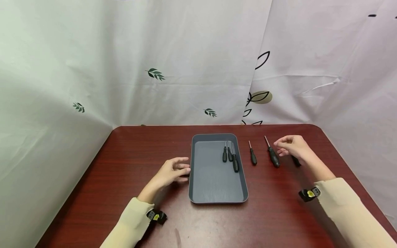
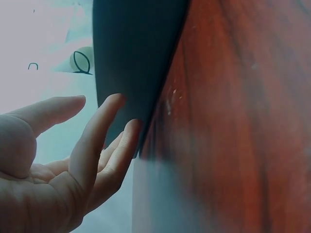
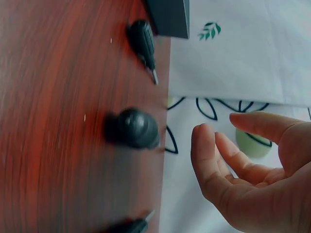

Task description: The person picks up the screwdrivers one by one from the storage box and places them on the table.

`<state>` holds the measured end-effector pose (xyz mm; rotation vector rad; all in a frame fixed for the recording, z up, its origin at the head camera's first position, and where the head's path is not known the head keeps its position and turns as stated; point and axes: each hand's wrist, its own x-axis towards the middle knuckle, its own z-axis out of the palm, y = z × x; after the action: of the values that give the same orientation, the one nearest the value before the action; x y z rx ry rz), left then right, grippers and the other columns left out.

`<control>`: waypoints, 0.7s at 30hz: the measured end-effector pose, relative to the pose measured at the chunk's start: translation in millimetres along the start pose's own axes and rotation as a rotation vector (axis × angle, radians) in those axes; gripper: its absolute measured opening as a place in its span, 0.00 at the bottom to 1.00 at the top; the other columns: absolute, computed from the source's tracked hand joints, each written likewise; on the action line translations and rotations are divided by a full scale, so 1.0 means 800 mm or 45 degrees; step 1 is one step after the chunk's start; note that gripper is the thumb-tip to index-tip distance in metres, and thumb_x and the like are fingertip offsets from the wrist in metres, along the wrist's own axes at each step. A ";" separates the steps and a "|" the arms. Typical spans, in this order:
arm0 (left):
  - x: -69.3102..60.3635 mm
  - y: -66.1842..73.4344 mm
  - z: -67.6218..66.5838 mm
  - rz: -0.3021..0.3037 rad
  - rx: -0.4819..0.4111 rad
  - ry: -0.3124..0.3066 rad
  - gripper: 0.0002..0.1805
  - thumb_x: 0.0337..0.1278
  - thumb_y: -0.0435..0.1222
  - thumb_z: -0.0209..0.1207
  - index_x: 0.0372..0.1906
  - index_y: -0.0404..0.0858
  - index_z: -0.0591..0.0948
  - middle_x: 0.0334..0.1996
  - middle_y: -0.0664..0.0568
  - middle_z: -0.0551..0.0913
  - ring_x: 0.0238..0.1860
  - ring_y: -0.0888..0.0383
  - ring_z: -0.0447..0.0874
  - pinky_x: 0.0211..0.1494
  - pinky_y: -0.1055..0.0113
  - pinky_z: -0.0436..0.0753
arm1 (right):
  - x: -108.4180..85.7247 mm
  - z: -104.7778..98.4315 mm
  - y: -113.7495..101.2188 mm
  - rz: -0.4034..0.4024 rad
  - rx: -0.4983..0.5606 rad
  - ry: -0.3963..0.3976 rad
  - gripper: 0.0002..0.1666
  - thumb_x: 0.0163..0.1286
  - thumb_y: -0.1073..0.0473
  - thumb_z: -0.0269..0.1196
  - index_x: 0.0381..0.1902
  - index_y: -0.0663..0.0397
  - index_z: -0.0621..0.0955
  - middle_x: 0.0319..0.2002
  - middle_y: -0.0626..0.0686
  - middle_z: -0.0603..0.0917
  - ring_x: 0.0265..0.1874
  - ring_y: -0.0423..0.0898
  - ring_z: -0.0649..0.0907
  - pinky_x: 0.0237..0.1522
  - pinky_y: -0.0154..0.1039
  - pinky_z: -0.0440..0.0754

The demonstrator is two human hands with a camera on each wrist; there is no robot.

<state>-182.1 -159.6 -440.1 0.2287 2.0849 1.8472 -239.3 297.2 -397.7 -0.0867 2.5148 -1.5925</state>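
The left hand [image 1: 172, 171] is held by the left side of the tray [image 1: 212, 181], with its fingers spread and a little bent. A wide gap is left between thumb and fingers, and nothing is held. Whether the tray is touched cannot be told. The right hand [image 1: 293, 146] is held up over the table [image 1: 133, 155], near the big screwdriver [image 1: 273, 157]. Its fingers are bent, a narrow gap is left to the thumb, and nothing is held there. The big one's black handle is turned toward the person. A small screwdriver [image 1: 253, 157] is laid between it and the tray. Another screwdriver [image 1: 296, 161] is partly hidden by the right arm. Inside the tray, three screwdrivers [image 1: 230, 157] are placed close together by the right wall. Behind the table, a white cloth [image 1: 192, 44] is hung, marked with leaves.
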 end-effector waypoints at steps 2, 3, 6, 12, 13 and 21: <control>0.000 0.003 -0.002 0.002 0.009 -0.001 0.31 0.68 0.25 0.57 0.71 0.20 0.61 0.57 0.23 0.75 0.52 0.40 0.83 0.46 0.52 0.88 | 0.000 0.007 -0.004 -0.006 -0.002 -0.012 0.20 0.74 0.65 0.59 0.51 0.83 0.75 0.33 0.52 0.86 0.27 0.43 0.86 0.35 0.44 0.90; -0.001 0.004 -0.003 0.001 0.013 0.000 0.31 0.68 0.24 0.57 0.71 0.20 0.61 0.57 0.23 0.75 0.52 0.41 0.83 0.46 0.52 0.88 | 0.000 0.011 -0.006 -0.011 0.007 -0.023 0.20 0.74 0.65 0.60 0.51 0.83 0.75 0.34 0.54 0.86 0.27 0.44 0.86 0.34 0.44 0.90; -0.002 0.008 -0.006 0.003 0.025 0.006 0.30 0.68 0.24 0.57 0.70 0.20 0.62 0.56 0.23 0.76 0.51 0.43 0.84 0.46 0.51 0.88 | 0.000 0.021 -0.010 -0.016 0.046 -0.057 0.20 0.73 0.66 0.61 0.51 0.83 0.75 0.33 0.55 0.86 0.28 0.45 0.87 0.34 0.43 0.90; -0.003 0.015 -0.011 0.020 0.042 0.023 0.29 0.68 0.24 0.56 0.70 0.19 0.62 0.56 0.24 0.76 0.52 0.39 0.82 0.46 0.51 0.88 | 0.003 0.043 -0.018 -0.042 0.125 -0.145 0.18 0.72 0.69 0.61 0.50 0.85 0.73 0.31 0.52 0.84 0.27 0.45 0.87 0.33 0.44 0.90; -0.003 0.016 -0.011 0.023 0.042 0.027 0.29 0.68 0.24 0.56 0.70 0.19 0.62 0.55 0.23 0.76 0.52 0.38 0.82 0.46 0.51 0.88 | 0.003 0.047 -0.019 -0.046 0.132 -0.156 0.18 0.71 0.70 0.61 0.50 0.85 0.73 0.31 0.52 0.84 0.27 0.45 0.87 0.33 0.44 0.90; -0.001 0.030 -0.011 0.019 0.052 0.046 0.29 0.68 0.24 0.56 0.70 0.20 0.63 0.55 0.23 0.76 0.52 0.38 0.83 0.46 0.52 0.88 | 0.005 0.072 -0.030 -0.028 0.163 -0.221 0.16 0.71 0.70 0.61 0.48 0.83 0.74 0.33 0.58 0.85 0.28 0.46 0.87 0.34 0.46 0.90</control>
<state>-186.9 -164.4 -415.5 0.2228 2.1522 1.8319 -234.8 235.0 -401.0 -0.2268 2.2845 -1.6724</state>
